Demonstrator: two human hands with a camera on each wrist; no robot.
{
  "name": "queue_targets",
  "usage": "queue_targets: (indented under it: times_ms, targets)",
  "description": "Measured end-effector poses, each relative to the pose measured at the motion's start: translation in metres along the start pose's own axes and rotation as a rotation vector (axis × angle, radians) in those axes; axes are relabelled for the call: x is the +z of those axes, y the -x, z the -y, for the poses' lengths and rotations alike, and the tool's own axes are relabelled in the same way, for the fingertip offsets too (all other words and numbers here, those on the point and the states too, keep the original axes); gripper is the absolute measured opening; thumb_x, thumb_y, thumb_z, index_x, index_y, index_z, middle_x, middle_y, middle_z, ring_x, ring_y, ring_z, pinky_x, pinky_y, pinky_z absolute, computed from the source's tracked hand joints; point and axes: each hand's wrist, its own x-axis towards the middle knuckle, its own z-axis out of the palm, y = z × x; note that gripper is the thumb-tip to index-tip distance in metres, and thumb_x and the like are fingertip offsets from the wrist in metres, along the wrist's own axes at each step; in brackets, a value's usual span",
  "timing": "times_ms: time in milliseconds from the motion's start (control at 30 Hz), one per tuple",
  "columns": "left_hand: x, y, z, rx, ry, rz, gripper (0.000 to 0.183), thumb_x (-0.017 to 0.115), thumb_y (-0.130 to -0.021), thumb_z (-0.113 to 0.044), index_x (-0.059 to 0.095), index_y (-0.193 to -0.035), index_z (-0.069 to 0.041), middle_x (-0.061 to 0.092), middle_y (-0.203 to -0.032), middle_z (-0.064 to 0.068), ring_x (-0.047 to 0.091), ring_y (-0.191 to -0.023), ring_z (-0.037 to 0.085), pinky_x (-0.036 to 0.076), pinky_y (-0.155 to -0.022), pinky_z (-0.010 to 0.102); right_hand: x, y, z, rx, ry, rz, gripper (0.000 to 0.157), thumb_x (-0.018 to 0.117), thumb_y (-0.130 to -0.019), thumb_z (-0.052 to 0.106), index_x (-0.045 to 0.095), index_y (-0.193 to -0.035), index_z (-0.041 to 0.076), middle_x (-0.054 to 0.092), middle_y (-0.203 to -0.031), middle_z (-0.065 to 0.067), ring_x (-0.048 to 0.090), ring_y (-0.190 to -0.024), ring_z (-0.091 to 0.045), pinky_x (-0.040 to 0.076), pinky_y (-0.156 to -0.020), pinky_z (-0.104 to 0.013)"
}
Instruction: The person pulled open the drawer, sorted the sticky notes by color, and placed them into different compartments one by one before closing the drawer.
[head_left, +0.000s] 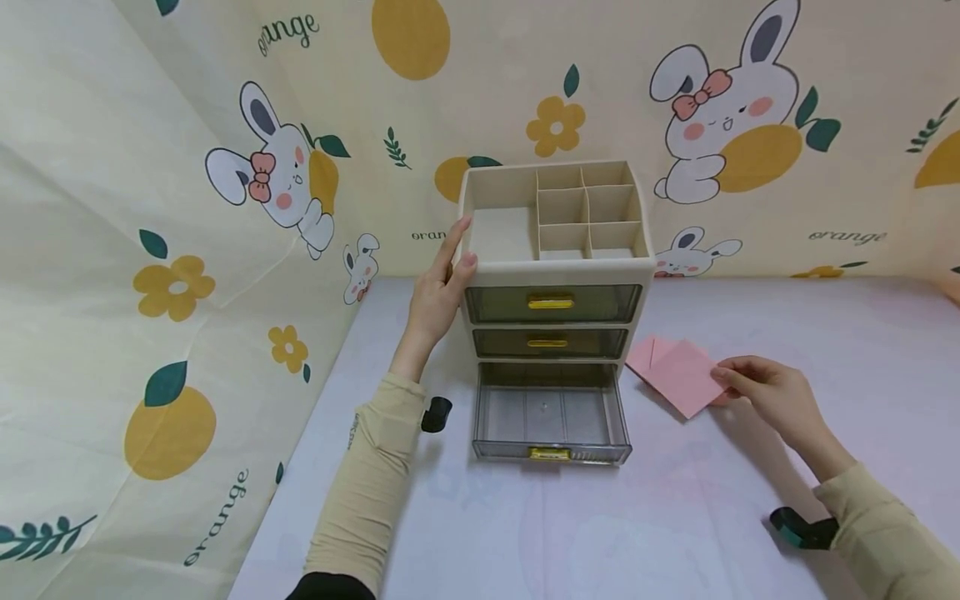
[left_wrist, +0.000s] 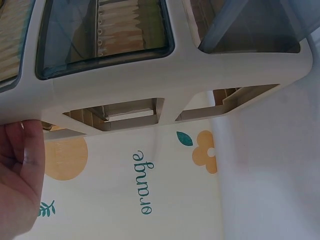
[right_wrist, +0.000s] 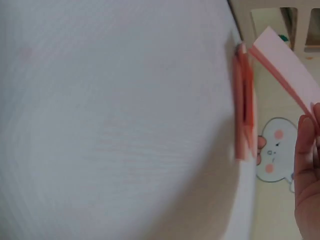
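I see the drawer unit [head_left: 558, 272] with its bottom drawer [head_left: 517, 408] pulled out toward me, which leaves its inside reachable from above. Right of the unit, the right hand [head_left: 780, 404] pinches a corner of a pink paper piece [head_left: 684, 377] between thumb and fingers; I judge the edge grip leaves most of the sheet free. The right-wrist view shows me it raised off the bench [head_left: 675, 525], apart from other pinkish pieces [right_wrist: 244, 100] lying beside the unit. At the unit's upper left edge, the left hand [head_left: 436, 302] rests with fingers nearly straight, enclosing nothing, probably steadying it. Beyond the unit hangs rabbit-print cloth [head_left: 495, 50].
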Motion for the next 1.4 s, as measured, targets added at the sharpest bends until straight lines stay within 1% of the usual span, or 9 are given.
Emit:
queue_targets:
  times_ms: [233, 467, 633, 867, 933, 1000, 1100, 1200, 1400]
  targets:
    - [-0.001, -0.002, -0.001, 0.008, 0.004, -0.003, 0.074, 0.028, -0.069, -0.090, 0.025, -0.136, -0.059, 0.038, -0.147, 0.005, 0.051, -0.086, 0.028, 0.037, -0.056, 0.031, -0.006, 0.008, 0.011, -0.085, -0.202, -0.045, 0.025, 0.061, -0.089, 0.033, 0.064, -0.103, 0.012, 0.063, -0.077, 0.026, 0.059, -0.069, 0.005, 0.046, -0.064, -0.012]
    - [-0.002, -0.004, -0.003, 0.007, 0.003, -0.005, 0.074, 0.028, -0.069, -0.090, 0.025, -0.136, -0.059, 0.036, -0.149, 0.004, 0.052, -0.093, 0.030, 0.039, -0.058, 0.032, -0.005, 0.018, 0.037, -0.205, -0.249, -0.078, 0.019, 0.064, -0.088, 0.019, 0.066, -0.103, 0.007, 0.065, -0.081, 0.022, 0.058, -0.071, 0.002, 0.046, -0.062, -0.014]
    - [-0.004, -0.003, -0.005, 0.010, 0.002, -0.010, 0.075, 0.028, -0.069, -0.090, 0.025, -0.137, -0.058, 0.036, -0.149, 0.005, 0.052, -0.091, 0.030, 0.037, -0.056, 0.032, 0.002, 0.024, 0.065, -0.372, -0.258, -0.081, 0.016, 0.061, -0.088, 0.007, 0.066, -0.102, 0.000, 0.065, -0.083, 0.015, 0.060, -0.070, -0.001, 0.047, -0.061, -0.015]
    - [-0.004, -0.001, -0.005, 0.005, -0.001, -0.012, 0.074, 0.028, -0.070, -0.090, 0.025, -0.136, -0.059, 0.037, -0.148, 0.005, 0.052, -0.088, 0.029, 0.035, -0.055, 0.031, 0.021, 0.021, 0.097, -0.627, -0.233, -0.005, 0.021, 0.059, -0.085, -0.007, 0.066, -0.104, -0.002, 0.063, -0.089, 0.012, 0.062, -0.072, 0.001, 0.050, -0.058, -0.014]
    - [-0.004, -0.001, -0.004, 0.004, 0.000, -0.014, 0.073, 0.028, -0.069, -0.090, 0.025, -0.136, -0.060, 0.046, -0.140, 0.009, 0.051, -0.081, 0.027, 0.035, -0.053, 0.030, 0.030, 0.018, 0.104, -0.694, -0.222, -0.009, 0.024, 0.061, -0.082, -0.011, 0.067, -0.102, -0.001, 0.063, -0.089, 0.005, 0.060, -0.071, 0.000, 0.049, -0.056, -0.013]
    - [-0.003, -0.002, -0.004, 0.008, -0.001, -0.016, 0.072, 0.028, -0.070, -0.090, 0.025, -0.135, -0.060, 0.058, -0.116, 0.013, 0.048, -0.071, 0.023, 0.033, -0.052, 0.029, 0.039, 0.016, 0.111, -0.750, -0.199, -0.030, 0.026, 0.062, -0.079, -0.013, 0.068, -0.100, 0.000, 0.064, -0.086, 0.000, 0.058, -0.071, 0.001, 0.046, -0.056, -0.013]
    - [-0.003, -0.002, -0.003, 0.016, -0.003, -0.020, 0.071, 0.028, -0.070, -0.090, 0.025, -0.135, -0.061, 0.046, -0.078, 0.010, 0.038, -0.060, 0.020, 0.030, -0.049, 0.027, 0.052, 0.013, 0.119, -0.772, -0.164, -0.037, 0.025, 0.063, -0.079, -0.012, 0.069, -0.099, 0.003, 0.064, -0.084, -0.005, 0.058, -0.072, 0.002, 0.046, -0.059, -0.012]
    - [-0.002, -0.003, -0.002, 0.021, -0.009, -0.021, 0.072, 0.027, -0.070, -0.090, 0.025, -0.135, -0.060, 0.039, -0.071, 0.006, 0.036, -0.059, 0.019, 0.029, -0.049, 0.027, 0.065, 0.011, 0.125, -0.767, -0.135, -0.018, 0.023, 0.063, -0.081, -0.009, 0.070, -0.099, 0.004, 0.065, -0.084, -0.004, 0.059, -0.072, 0.001, 0.048, -0.061, -0.012]
    - [-0.001, -0.001, 0.000, 0.021, -0.021, -0.013, 0.075, 0.027, -0.069, -0.090, 0.027, -0.136, -0.058, 0.039, -0.069, 0.006, 0.038, -0.059, 0.019, 0.031, -0.050, 0.028, 0.088, 0.012, 0.136, -0.722, -0.074, 0.040, 0.023, 0.062, -0.083, -0.007, 0.071, -0.099, 0.005, 0.066, -0.088, -0.003, 0.060, -0.072, -0.002, 0.051, -0.061, -0.018]
